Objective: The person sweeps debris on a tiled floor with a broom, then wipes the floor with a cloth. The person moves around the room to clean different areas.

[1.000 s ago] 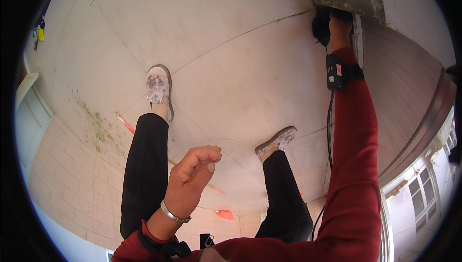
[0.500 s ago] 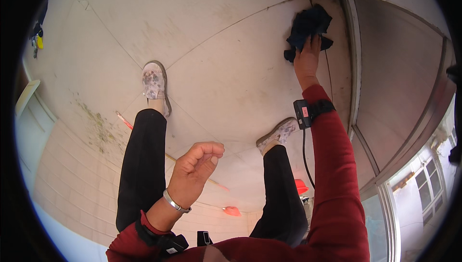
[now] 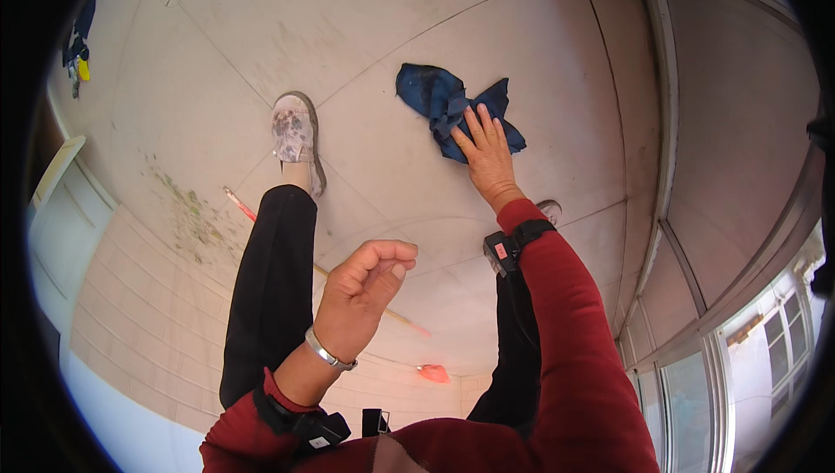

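A crumpled dark blue cloth (image 3: 428, 95) lies on the pale, stained floor (image 3: 374, 3), ahead of me and slightly right of centre. My right hand (image 3: 490, 160) presses on its near right part, with the fingers stretched over the fabric and some folds bunched under and beside them. My left hand (image 3: 357, 289) hovers near my left knee, away from the cloth. Its fingers are curled in toward the thumb, and nothing shows between them.
My left shoe (image 3: 294, 129) stands left of the cloth; my right shoe (image 3: 550, 210) is mostly behind my right arm. A framed panel (image 3: 739, 108) runs along the right. A thin red-ended stick (image 3: 239, 203) lies by my left leg. Dark and yellow items (image 3: 80, 56) sit far left.
My right hand has drawn the blue cloth from beside the right-hand panel toward the left and nearer to me. The left hand keeps its curled shape.
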Motion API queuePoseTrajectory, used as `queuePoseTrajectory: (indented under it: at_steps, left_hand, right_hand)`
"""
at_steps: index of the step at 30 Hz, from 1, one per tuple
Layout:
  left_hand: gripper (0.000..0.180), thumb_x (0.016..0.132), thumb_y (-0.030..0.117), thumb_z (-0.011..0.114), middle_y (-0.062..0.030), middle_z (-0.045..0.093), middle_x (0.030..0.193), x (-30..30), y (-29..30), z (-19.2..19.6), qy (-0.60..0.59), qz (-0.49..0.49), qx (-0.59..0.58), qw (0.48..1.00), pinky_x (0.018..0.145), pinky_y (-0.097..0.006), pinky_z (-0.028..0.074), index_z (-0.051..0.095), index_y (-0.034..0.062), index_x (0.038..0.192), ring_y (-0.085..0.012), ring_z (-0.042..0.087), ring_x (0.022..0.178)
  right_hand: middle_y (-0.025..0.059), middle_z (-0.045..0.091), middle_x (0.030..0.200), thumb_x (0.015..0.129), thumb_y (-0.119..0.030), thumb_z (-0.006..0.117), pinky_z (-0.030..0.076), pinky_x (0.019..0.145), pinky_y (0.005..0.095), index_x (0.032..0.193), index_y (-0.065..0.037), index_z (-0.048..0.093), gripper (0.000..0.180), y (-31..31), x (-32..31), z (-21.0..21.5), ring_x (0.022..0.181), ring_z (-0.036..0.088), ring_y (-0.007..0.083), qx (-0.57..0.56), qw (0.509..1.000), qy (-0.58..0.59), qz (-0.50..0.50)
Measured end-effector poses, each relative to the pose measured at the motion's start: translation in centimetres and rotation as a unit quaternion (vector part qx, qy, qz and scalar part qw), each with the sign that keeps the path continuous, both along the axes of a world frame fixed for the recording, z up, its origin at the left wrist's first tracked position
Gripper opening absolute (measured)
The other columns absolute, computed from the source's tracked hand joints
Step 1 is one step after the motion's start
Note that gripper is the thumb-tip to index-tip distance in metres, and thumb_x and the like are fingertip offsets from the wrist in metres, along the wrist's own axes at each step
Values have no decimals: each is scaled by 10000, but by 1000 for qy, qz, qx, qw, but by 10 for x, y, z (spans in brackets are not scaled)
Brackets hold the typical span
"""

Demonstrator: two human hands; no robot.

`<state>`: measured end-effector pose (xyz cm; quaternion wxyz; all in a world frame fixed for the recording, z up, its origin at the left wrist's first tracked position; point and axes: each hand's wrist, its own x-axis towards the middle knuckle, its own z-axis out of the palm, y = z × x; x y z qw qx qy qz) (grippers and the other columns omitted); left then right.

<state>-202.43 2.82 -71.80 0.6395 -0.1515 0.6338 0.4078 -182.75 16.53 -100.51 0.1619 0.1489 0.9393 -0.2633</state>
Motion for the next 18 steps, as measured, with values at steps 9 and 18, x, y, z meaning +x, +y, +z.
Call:
queuePoseTrajectory:
  at_steps: [9, 18]
  left_hand:
    - [181, 969, 57, 535, -62, 658, 1123, 24, -3, -10, -2, -28, -13, 1000, 956, -293, 455, 625, 11, 1119, -146, 618, 1041]
    - [175, 969, 73, 537, -85, 663, 1124, 69, 34, -8, -11, -54, -51, 997, 958, -324, 463, 627, 15, 1107, -185, 625, 1045]
  right_hand:
    - [313, 231, 1515, 815, -130, 619, 234, 1154, 523, 1479, -60, 329, 729, 128, 31, -2, 1387, 206, 518, 221, 917, -99, -319]
    - [119, 281, 1539, 732, -123, 788, 305, 1090, 590, 1405, -225, 476, 749, 172, -41, -10, 1389, 286, 415, 136, 959, 67, -238]
